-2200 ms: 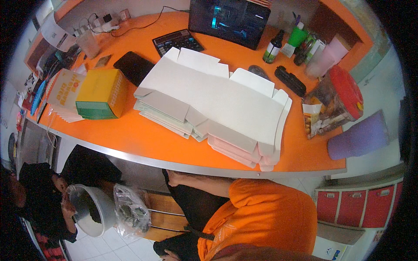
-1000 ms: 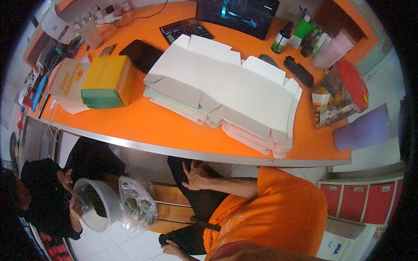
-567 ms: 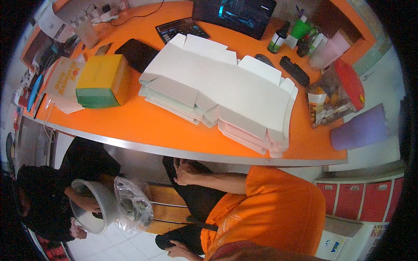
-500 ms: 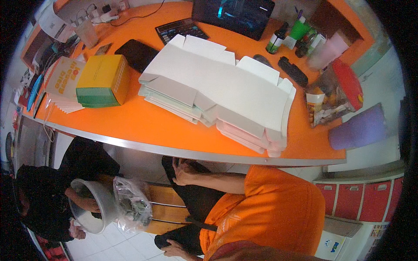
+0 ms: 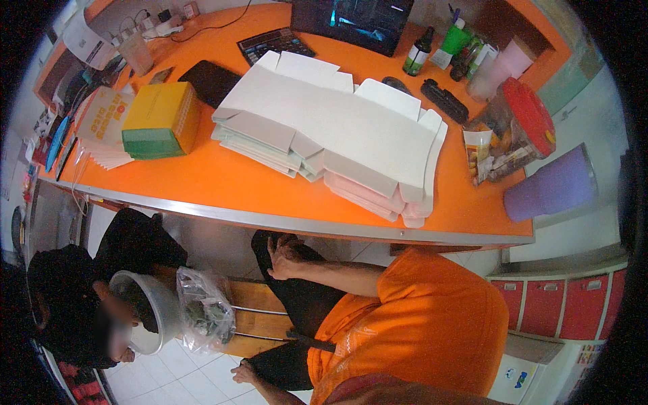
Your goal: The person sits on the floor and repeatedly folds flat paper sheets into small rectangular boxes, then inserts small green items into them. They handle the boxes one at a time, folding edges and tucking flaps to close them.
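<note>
I sit beside an orange desk, my legs in black trousers stretching to the left. My right hand rests on the thigh nearer the desk, fingers spread and holding nothing. Lower in the view, my left hand lies at the edge of the other knee with its fingers loosely apart. A wooden bench with metal rods shows between my legs. On it, beyond my knees, sits a clear plastic bag with something green inside. A stack of flat white cardboard boxes lies on the desk, away from both hands.
Another person in black bends over a whitish bucket, one arm reaching into it. Along the orange desk stand a yellow-green box, a laptop, a red-lidded jar and a purple container. Red cabinets line the right.
My left hand has shifted a little up and to the left at the knee. The other person's head and arm have moved over the bucket. The view has tilted slightly; the desk items stay put.
</note>
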### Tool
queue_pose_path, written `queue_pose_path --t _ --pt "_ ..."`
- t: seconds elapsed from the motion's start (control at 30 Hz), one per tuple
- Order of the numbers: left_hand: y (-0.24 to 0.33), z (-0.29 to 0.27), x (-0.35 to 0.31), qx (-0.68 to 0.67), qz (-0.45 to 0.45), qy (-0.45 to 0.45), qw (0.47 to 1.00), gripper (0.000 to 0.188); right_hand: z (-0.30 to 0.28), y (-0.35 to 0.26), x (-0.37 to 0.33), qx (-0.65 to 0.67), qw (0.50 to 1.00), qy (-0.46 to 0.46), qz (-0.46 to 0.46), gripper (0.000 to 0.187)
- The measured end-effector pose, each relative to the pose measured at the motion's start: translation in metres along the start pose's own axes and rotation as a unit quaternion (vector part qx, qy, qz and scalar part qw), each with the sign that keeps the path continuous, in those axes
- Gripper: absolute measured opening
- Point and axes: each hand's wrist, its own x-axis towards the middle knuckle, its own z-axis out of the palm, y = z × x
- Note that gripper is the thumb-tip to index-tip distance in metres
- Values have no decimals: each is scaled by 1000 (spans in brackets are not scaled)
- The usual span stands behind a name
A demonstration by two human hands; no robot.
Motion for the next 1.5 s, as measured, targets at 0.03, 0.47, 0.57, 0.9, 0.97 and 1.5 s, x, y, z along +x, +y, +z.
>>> queue_pose_path --t 0.03,0.47,0.57,0.9,0.97,1.5 --pt "0 3 -2 -12 -1 -8 1000 68 -3 -2 -1 -4 1000 -8 0 100" --pt "-16 -60 -76 -65 -17 -102 992 79 8 -6 8 -32 999 -8 -4 98" --pt "-12 -84 -91 -61 -19 -86 994 82 5 -2 4 -5 1000 -6 -13 98" --pt "-2 -100 -77 -37 16 -8 999 76 1 -1 1 -2 1000 3 -19 97" --pt "4 -92 -56 -56 -9 -48 997 76 3 1 1 -9 1000 10 -13 97" --pt "13 -15 5 -19 134 -21 991 74 3 1 2 -39 999 -7 1 95"
